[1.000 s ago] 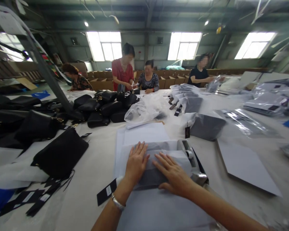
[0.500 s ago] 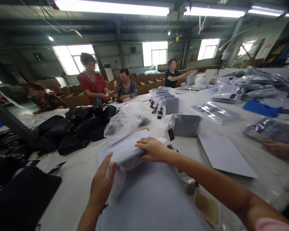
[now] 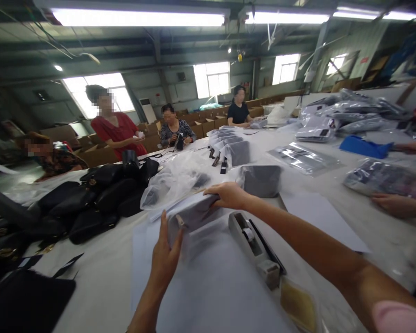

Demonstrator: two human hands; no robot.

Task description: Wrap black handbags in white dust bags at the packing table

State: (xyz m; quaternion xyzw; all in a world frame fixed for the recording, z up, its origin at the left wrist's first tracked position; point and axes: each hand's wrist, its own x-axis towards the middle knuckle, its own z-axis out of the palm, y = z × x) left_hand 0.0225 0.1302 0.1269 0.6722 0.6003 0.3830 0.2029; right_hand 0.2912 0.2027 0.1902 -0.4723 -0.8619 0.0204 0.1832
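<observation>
Wrapped bag (image 3: 197, 215) lies between our hands, its long axis slanting up from our left hand (image 3: 162, 261), cupped round the near end with any grip unclear, to our right hand (image 3: 229, 196), which pinches the far end. Toward us from the right hand, a tape dispenser (image 3: 254, 247) holds a roll of tape (image 3: 248, 234), and beyond its near end a clear tray (image 3: 315, 300) contains a yellowish block (image 3: 298, 303).

We log a wrapped pouch (image 3: 197, 216) at 6 o'clock, grey under hazy white film. Grey tape dispenser (image 3: 261, 252) and yellow-brown block (image 3: 298, 305), 5. Pink sleeve (image 3: 398, 317), 4. Blue sheet (image 3: 363, 147), 3. Black bags (image 3: 114, 194), gold fittings (image 3: 92, 181), 9. We note plain red top (image 3: 113, 128), mottled black-and-grey top (image 3: 166, 132), 10.
</observation>
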